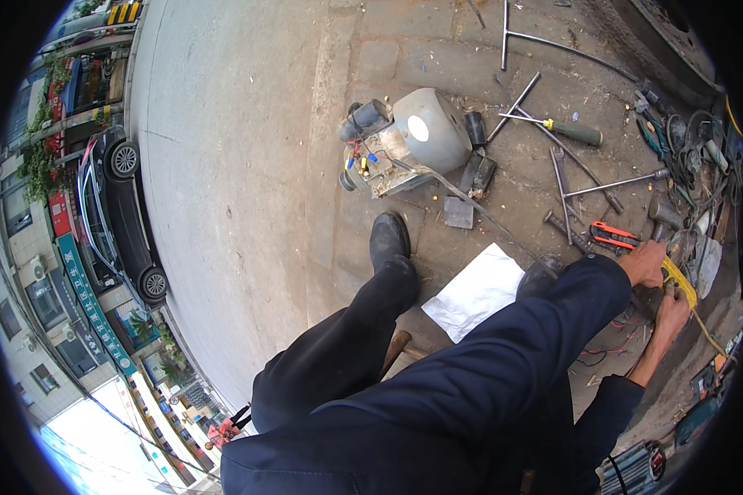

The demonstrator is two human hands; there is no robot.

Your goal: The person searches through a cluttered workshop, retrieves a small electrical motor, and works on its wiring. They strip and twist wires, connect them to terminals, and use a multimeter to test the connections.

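Observation:
Both my arms reach to the right side of the head view. My left hand [645, 262] is closed on the upper end of a long yellow piece [679, 279] with a cord running from its lower end; its exact kind is unclear. My right hand [674, 312] grips the same piece lower down, with the fingers partly hidden. A red-orange and black utility knife [614, 236] lies beside my left hand. Farther off, a grey electric motor [432, 128] rests on the pavement, its end open with loose wires [363, 159] and coloured wire caps showing.
Several T-handle wrenches [609, 186], a screwdriver [576, 132] and a hammer [566, 229] lie on the bricks. A white sheet [473, 290] lies by my shoes. Tangled cables [703, 132] and tools crowd the right edge. A dark car [117, 214] stands across the road.

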